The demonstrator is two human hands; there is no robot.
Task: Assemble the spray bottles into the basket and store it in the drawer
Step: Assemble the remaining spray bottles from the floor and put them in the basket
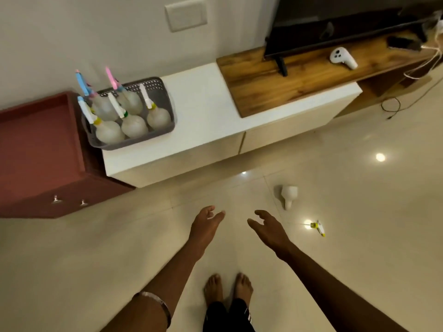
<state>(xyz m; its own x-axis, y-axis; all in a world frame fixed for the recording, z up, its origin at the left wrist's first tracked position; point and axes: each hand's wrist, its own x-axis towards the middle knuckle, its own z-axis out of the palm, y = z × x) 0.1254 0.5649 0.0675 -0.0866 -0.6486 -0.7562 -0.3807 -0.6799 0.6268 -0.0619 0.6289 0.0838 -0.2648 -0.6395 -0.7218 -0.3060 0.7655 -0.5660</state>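
Note:
A grey perforated basket (165, 101) stands on the left end of the white cabinet top (203, 109), holding several white spray bottles (134, 125) with trigger heads fitted. One bare white bottle (288, 194) lies on its side on the floor to the right. Near it lies a loose spray head (318, 227) with a yellow collar. My left hand (205, 226) and right hand (268, 230) hang in front of me above the floor, fingers relaxed, holding nothing. A dark red drawer (36, 144) stands pulled open left of the basket.
A wooden shelf (275, 87) beside the cabinet carries a TV (335, 22), a white controller (342, 58) and cables. A black cord (393, 107) trails on the floor at right. My bare feet (227, 288) stand on glossy beige tiles.

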